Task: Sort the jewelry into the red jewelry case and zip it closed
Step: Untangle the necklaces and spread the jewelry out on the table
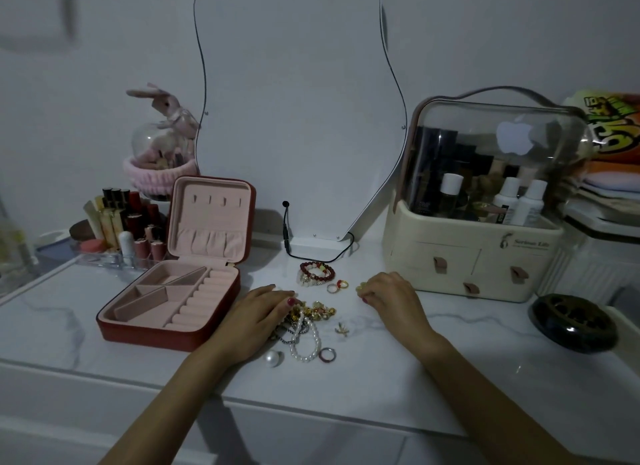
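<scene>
I see L hand point(258, 317) flat on jewelry pile point(308, 320); R hand point(388, 296) pinches a pale bead thing point(361, 287); red case point(173, 284) open left of L hand.

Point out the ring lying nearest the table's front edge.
The dark red ring, alone beside the pearl bracelet. The other two rings lie farther back, by the red beaded bracelets.

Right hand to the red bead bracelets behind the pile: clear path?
Probably yes. The red bead bracelets lie in the open on the tabletop, just beyond and left of the right hand. Only two small rings lie between; the hand seems to hold something small already.
</scene>
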